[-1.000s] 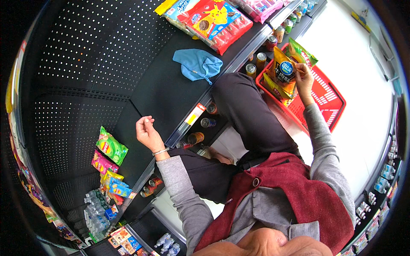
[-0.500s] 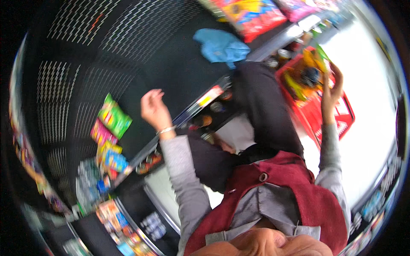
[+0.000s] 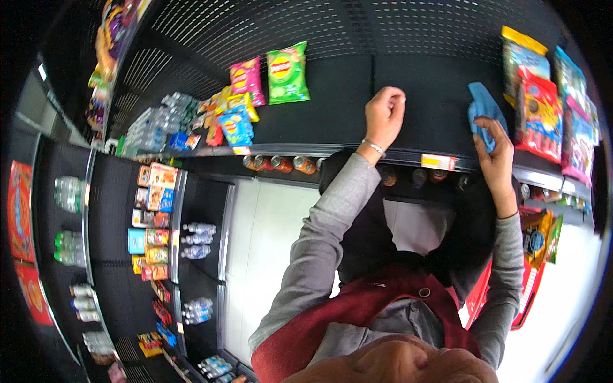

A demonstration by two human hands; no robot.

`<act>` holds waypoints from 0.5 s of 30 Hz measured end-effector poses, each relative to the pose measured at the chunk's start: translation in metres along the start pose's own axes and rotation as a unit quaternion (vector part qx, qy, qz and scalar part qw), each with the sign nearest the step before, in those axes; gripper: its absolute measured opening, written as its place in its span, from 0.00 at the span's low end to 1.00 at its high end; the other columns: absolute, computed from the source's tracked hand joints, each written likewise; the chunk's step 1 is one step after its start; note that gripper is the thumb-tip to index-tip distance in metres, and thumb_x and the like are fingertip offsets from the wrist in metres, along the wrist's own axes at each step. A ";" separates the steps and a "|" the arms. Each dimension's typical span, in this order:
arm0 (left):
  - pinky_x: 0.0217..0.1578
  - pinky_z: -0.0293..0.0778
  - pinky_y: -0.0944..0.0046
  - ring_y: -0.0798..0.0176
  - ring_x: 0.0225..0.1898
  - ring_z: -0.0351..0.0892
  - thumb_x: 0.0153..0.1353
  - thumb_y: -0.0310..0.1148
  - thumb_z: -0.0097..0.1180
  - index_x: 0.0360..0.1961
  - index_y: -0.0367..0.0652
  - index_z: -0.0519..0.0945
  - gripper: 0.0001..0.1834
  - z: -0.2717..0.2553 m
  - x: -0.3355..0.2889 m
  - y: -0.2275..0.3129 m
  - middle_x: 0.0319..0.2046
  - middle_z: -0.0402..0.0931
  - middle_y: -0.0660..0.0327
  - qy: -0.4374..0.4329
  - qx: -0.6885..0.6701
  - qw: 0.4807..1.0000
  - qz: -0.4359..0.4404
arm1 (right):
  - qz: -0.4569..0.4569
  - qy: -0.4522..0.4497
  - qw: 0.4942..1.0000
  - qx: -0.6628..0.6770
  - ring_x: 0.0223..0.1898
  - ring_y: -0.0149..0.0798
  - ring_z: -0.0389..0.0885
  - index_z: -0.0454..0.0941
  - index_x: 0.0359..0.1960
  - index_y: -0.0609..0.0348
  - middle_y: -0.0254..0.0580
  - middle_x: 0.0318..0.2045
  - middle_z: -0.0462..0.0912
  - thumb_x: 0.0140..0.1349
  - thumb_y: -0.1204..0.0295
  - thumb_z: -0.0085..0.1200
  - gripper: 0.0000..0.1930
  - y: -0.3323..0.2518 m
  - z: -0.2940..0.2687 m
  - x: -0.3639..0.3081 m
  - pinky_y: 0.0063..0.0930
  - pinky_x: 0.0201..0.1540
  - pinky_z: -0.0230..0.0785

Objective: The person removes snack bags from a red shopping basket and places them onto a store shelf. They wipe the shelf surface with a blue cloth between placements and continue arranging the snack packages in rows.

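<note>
My right hand [image 3: 495, 159] grips the lower end of a crumpled blue cloth [image 3: 483, 102] at the front of the black shelf [image 3: 338, 124]. Its thumb and fingers are on either side of the fabric. Above the same shelf, my left hand [image 3: 384, 118] hovers with its fingers curled in and nothing visible in them. The nearest thing to its left is an upright green chip bag [image 3: 287, 73], beside a pink chip bag [image 3: 247, 82]. Just right of the cloth stands a red snack bag [image 3: 539, 112].
Small yellow and blue snack packs [image 3: 236, 124] and clear bottles [image 3: 150, 127] fill the shelf's left end. Cans [image 3: 281, 164] line the level below. A red basket [image 3: 527, 287] with an orange snack bag [image 3: 536, 236] is at the lower right. Another shelf unit [image 3: 179, 210] stands left.
My view has swung right along the shelf. My right hand has left the snack bags in the basket and taken hold of the blue cloth. My left hand's fingers are more curled.
</note>
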State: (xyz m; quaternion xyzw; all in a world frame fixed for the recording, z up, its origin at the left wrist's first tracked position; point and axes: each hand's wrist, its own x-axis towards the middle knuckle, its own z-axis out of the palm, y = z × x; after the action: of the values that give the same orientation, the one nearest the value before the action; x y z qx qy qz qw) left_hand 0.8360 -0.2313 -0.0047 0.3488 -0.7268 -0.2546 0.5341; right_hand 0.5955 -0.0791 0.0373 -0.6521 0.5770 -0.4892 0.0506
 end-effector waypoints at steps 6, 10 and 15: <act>0.45 0.74 0.59 0.58 0.44 0.79 0.67 0.31 0.57 0.48 0.37 0.77 0.12 -0.051 0.066 -0.061 0.43 0.78 0.54 0.197 0.124 0.972 0.007 | 0.090 -0.098 0.990 0.049 0.43 0.44 0.85 0.79 0.47 0.63 0.46 0.41 0.84 0.57 0.83 0.60 0.15 0.024 0.066 0.047 0.33 0.46 0.76; 0.55 0.69 0.47 0.42 0.53 0.75 0.68 0.36 0.54 0.53 0.29 0.74 0.20 -0.128 0.096 -0.140 0.50 0.76 0.43 0.287 0.300 0.910 0.014 | -0.036 -0.131 0.991 -0.001 0.44 0.55 0.83 0.77 0.46 0.65 0.54 0.42 0.82 0.54 0.85 0.59 0.16 0.021 0.069 0.040 0.38 0.46 0.76; 0.56 0.69 0.43 0.33 0.53 0.75 0.66 0.47 0.54 0.55 0.25 0.73 0.31 -0.235 0.119 -0.236 0.50 0.77 0.36 0.275 0.448 0.844 -0.111 | -0.046 -0.164 0.985 0.000 0.46 0.57 0.82 0.77 0.45 0.66 0.55 0.43 0.81 0.53 0.86 0.60 0.16 0.008 0.069 0.040 0.40 0.48 0.76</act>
State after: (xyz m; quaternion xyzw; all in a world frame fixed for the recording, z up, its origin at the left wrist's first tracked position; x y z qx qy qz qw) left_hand 1.0932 -0.4714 -0.0383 0.6837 -0.5421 0.1473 0.4659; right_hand 0.6320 -0.1487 0.0199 -0.7493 0.5301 -0.3777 0.1218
